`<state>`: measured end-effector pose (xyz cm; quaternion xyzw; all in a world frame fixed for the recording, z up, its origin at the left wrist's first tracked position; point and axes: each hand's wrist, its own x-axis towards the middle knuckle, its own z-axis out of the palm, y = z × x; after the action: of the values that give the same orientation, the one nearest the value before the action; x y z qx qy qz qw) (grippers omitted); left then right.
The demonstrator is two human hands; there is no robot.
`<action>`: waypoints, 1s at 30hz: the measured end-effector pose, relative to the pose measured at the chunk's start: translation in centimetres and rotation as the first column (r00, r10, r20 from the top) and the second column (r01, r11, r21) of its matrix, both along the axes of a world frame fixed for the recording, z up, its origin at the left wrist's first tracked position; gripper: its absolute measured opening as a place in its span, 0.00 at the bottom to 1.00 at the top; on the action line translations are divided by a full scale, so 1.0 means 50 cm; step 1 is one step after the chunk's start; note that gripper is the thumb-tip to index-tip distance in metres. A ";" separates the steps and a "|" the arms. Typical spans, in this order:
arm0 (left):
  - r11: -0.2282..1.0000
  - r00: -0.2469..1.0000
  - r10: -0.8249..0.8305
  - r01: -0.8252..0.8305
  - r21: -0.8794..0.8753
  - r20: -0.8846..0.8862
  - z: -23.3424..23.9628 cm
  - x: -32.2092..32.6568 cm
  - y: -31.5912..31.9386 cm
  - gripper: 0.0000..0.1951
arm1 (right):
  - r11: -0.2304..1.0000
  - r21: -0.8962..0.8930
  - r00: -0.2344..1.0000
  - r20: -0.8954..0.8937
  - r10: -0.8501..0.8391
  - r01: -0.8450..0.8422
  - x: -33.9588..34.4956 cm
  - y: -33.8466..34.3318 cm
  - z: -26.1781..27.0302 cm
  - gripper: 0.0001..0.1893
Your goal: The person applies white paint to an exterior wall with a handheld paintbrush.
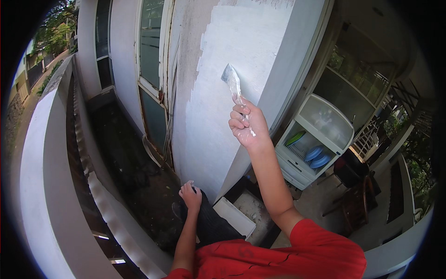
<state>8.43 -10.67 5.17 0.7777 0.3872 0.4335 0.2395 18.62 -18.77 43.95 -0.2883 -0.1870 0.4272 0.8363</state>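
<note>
My right hand [251, 122] grips a putty knife [234, 81] by its handle, and white paste is smeared over the tool and my fingers. The knife points up the wall, its blade at the surface of the white-coated wall [226, 132]; whether the edge touches is hard to tell. A fresh, brighter white coat covers most of this wall face, with a ragged left border against older grey paint. Lower down, my left hand [191, 197] rests over the knee of my dark trousers [214, 221], thumb apart from the fingers, holding nothing visible.
Below the wall corner lies a white rectangular board or container [235, 217]. On the right stands a dish cabinet [306, 153] with blue plates, and chairs [355, 202] beyond it. Cables [170, 101] hang beside a rusty-edged door frame. A parapet [45, 167] curves along the left.
</note>
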 end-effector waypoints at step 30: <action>0.996 0.996 0.086 -0.085 -0.019 0.028 0.004 -0.046 0.049 0.15 | 0.941 0.138 0.949 -0.018 0.314 -0.309 -0.004 -0.168 0.014 0.17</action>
<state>6.14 -8.20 5.36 0.7520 0.4202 0.4512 0.2331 18.40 -27.15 44.65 -0.1899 -0.2415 0.5464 0.7792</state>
